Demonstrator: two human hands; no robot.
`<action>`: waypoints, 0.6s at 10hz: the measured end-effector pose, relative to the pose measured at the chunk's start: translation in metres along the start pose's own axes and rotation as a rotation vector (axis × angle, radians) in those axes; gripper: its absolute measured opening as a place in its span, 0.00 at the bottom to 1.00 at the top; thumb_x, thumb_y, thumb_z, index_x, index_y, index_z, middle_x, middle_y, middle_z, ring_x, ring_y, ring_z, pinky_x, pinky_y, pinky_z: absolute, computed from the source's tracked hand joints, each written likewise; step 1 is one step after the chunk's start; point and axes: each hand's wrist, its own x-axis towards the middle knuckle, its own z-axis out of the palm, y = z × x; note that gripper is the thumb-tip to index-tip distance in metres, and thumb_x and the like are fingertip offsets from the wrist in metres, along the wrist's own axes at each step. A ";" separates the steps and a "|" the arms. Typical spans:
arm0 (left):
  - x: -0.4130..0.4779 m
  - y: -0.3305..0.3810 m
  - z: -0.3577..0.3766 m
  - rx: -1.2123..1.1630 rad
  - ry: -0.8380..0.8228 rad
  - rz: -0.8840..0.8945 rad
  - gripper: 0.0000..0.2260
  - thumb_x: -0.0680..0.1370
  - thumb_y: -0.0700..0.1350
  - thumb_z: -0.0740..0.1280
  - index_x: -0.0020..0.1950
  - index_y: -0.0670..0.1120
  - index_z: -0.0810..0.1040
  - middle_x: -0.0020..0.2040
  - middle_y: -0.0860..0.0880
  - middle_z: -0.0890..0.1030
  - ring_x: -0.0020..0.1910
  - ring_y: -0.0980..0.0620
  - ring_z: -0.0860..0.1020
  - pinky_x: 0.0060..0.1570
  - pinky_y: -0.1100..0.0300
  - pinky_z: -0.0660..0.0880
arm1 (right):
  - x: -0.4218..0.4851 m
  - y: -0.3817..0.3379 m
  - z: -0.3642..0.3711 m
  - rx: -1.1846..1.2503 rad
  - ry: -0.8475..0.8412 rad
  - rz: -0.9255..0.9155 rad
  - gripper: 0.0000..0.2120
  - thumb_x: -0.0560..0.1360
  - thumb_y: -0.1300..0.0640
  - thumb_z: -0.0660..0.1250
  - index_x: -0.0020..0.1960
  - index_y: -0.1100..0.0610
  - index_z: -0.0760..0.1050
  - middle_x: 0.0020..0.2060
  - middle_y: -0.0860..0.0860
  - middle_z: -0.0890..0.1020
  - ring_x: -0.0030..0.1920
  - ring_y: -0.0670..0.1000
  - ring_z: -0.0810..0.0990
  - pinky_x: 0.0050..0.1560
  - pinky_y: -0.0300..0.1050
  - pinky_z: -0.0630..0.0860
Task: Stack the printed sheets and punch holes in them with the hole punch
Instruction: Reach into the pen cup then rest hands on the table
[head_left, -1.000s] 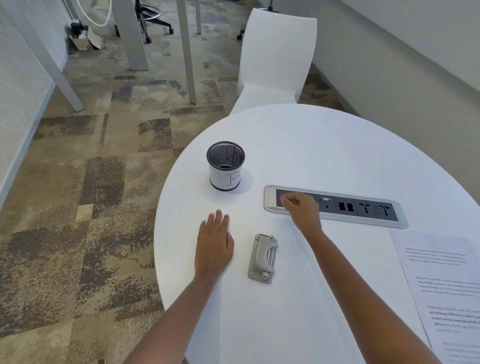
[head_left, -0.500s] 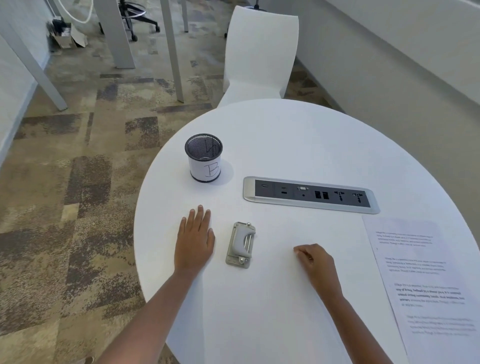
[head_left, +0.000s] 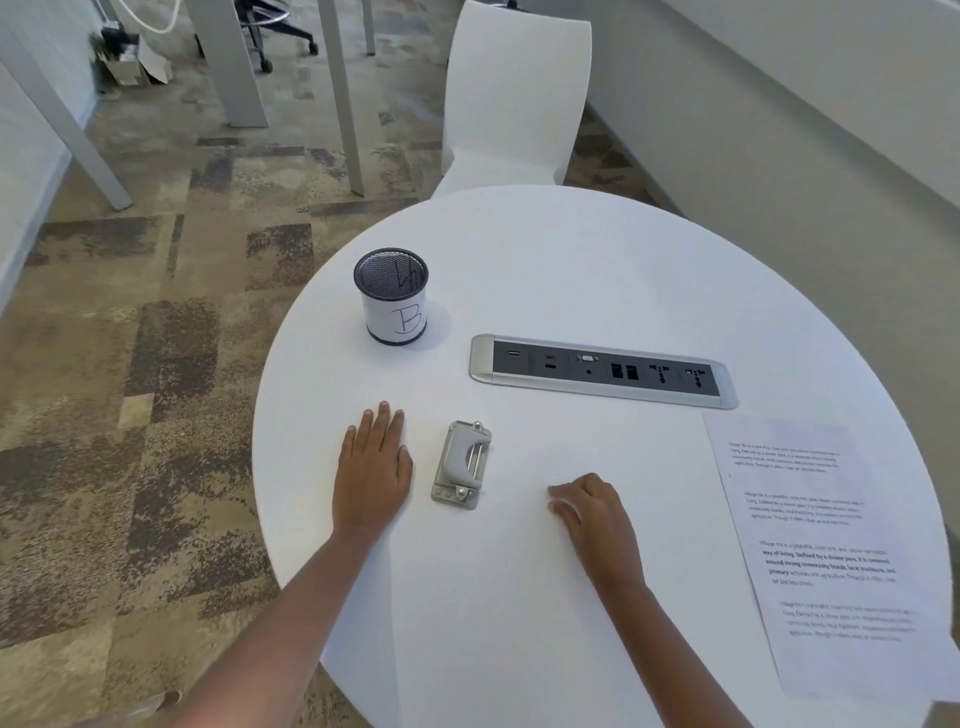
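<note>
Fingers (head_left: 382, 423) flat beside hole punch (head_left: 461, 464); printed sheets (head_left: 826, 551) well apart.

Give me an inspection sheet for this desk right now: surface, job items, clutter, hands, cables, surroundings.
Surface: round white table, built-in socket strip.
Job's things: hole punch between the hands; printed sheets at the right edge.
Clutter: mesh pen cup labelled B.
Grippers: left hand flat, open; right hand curled, holding nothing.
Cables: white cable on the far floor.
Surroundings: white chair, patterned carpet.
</note>
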 end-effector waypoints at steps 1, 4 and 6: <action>0.000 0.000 -0.001 0.003 -0.005 0.000 0.26 0.74 0.46 0.47 0.65 0.37 0.72 0.67 0.37 0.72 0.66 0.37 0.72 0.65 0.42 0.68 | -0.001 -0.001 0.001 -0.053 0.013 -0.013 0.06 0.76 0.59 0.64 0.47 0.60 0.79 0.45 0.53 0.78 0.49 0.54 0.74 0.40 0.46 0.74; 0.000 0.001 -0.001 0.010 -0.014 -0.006 0.27 0.74 0.47 0.45 0.67 0.38 0.71 0.69 0.38 0.70 0.68 0.38 0.70 0.67 0.43 0.66 | 0.000 -0.012 -0.005 -0.301 0.015 -0.176 0.05 0.67 0.68 0.71 0.35 0.63 0.76 0.32 0.56 0.78 0.33 0.56 0.78 0.22 0.46 0.71; 0.000 0.000 -0.001 0.011 -0.009 0.000 0.27 0.74 0.46 0.46 0.66 0.38 0.71 0.68 0.37 0.71 0.67 0.38 0.70 0.66 0.42 0.67 | 0.006 -0.020 -0.006 -0.417 0.010 -0.193 0.15 0.52 0.69 0.79 0.25 0.60 0.72 0.23 0.53 0.75 0.23 0.52 0.74 0.15 0.38 0.64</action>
